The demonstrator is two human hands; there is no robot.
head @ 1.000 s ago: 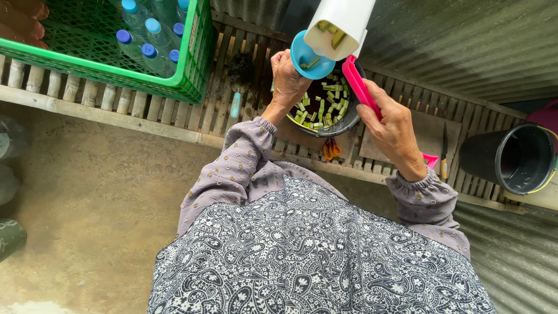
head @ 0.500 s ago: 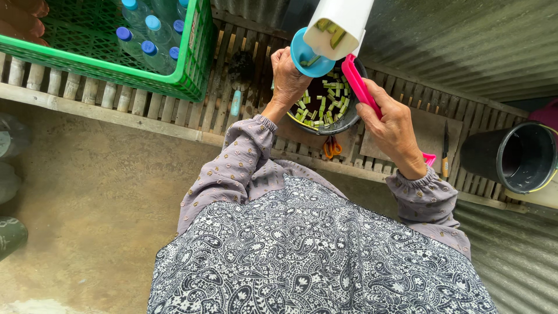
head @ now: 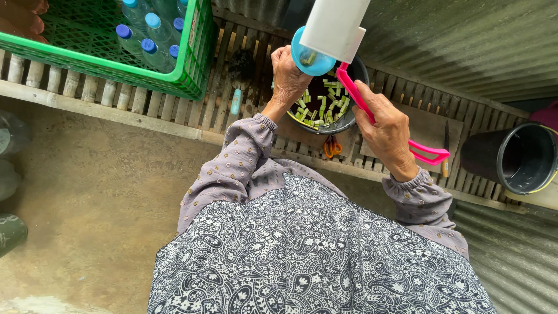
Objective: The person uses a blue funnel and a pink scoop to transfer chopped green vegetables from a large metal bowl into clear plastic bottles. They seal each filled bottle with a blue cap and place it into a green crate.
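Working over: a dark round pot (head: pixel 347 116) full of cut green vegetable pieces (head: pixel 321 104), sitting on a slatted wooden bench (head: pixel 145 99).
Left hand: the left hand (head: pixel 289 78) is clenched at the near-left rim of the pot, fist closed; what sits inside the fist I cannot tell, though the blue round cap (head: pixel 310 58) of a white tube-shaped tool (head: pixel 336 26) hangs right beside it.
Right hand: the right hand (head: pixel 388 129) is wrapped around a pink plastic handle (head: pixel 427 152), fingers closed firmly on it.
Pink handle: runs up from the hand to the white tool above the pot, its looped end sticking out past the wrist towards the right.
White tool: close to the camera, over the pot, a green scrap showing in its blue end.
Under the pot: orange-handled scissors (head: pixel 332 146) lie on the slats, just below the rim.
Right side: a knife (head: pixel 445 152) rests on a flat board (head: pixel 427 131), and a black bucket (head: pixel 514 158) stands beyond it.
Left side: a green crate (head: pixel 110 67) holds blue-capped bottles (head: pixel 144 38); a pale blue-handled brush (head: pixel 237 78) lies on the slats between crate and pot.
Sleeves: grey dotted cuffs, patterned dark top below.
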